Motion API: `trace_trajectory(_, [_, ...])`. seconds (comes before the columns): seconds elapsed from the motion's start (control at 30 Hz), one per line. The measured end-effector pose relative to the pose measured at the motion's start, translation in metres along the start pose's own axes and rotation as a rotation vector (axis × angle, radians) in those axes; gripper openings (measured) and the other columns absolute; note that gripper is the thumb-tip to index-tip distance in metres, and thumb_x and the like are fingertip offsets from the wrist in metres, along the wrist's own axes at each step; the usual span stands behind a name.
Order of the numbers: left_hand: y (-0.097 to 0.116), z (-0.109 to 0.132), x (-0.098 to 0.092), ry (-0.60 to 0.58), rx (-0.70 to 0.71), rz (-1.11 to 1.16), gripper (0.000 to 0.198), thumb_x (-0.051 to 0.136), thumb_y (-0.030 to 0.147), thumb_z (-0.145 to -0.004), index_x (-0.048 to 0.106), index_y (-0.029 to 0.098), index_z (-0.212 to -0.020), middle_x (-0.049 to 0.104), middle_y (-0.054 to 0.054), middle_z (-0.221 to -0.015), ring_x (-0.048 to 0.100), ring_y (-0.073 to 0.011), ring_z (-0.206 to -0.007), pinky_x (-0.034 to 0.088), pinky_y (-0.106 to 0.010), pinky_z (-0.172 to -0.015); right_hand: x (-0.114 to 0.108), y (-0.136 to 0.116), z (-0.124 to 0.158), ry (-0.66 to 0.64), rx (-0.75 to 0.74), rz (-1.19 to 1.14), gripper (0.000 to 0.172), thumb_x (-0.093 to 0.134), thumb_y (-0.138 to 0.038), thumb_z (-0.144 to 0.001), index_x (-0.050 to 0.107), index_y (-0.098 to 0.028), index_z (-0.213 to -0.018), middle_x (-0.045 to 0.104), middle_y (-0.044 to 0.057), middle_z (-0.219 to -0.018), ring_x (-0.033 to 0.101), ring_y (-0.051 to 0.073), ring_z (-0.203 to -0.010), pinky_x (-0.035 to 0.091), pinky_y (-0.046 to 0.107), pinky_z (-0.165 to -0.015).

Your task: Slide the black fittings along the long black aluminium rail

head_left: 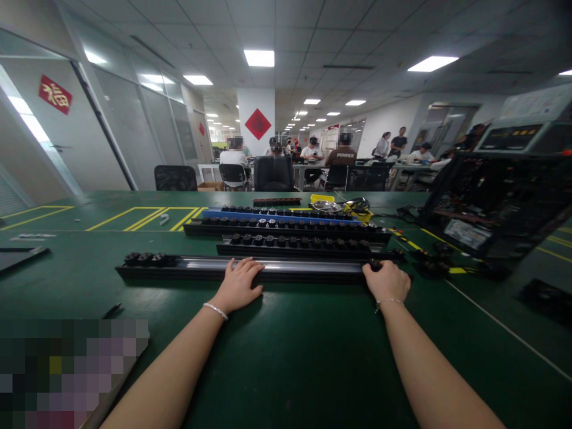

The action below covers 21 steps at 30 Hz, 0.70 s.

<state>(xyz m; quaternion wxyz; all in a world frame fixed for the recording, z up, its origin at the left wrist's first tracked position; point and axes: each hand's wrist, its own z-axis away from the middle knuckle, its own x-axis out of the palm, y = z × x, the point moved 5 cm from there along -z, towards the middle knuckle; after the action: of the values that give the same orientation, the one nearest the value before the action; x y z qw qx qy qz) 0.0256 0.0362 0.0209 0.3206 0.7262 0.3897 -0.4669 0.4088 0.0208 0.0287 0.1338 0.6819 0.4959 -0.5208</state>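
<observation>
A long black rail (pixel 308 272) with a shiny inner channel lies across the table in front of me. Several round black sockets (pixel 144 258) sit in its left end. My left hand (pixel 241 285) rests on the rail's near edge left of the middle, fingers stretched over the channel and thumb apart. At the right end, my right hand (pixel 388 281) is closed, thumb and fingers around a small black socket (pixel 374 264) at the channel. That piece is partly hidden by the fingers. Just beyond lies another black rail (pixel 295 243) filled with a row of sockets.
Farther back are a blue rail (pixel 286 215), a yellow tray (pixel 322 198) and a metal dish (pixel 326 207). Loose black parts (pixel 431 261) lie at right near an open computer case (pixel 496 202). A pixelated flat object (pixel 67 375) is at front left. People sit at far tables.
</observation>
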Motion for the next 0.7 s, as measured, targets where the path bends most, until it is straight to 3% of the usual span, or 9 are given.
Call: trace_trajectory(0.7, [0.000, 0.000, -0.001, 0.000, -0.002, -0.015, 0.049, 0.054, 0.034, -0.075, 0.051, 0.028, -0.123, 0.056, -0.005, -0.129, 0.038, -0.0276, -0.130, 0.014, -0.057, -0.110, -0.005, 0.011, -0.002, 0.034, 0.083, -0.028, 0.047, 0.047, -0.046, -0.075, 0.065, -0.011, -0.102, 0.061, 0.018, -0.106, 0.051, 0.031, -0.100, 0.039, 0.042, -0.087])
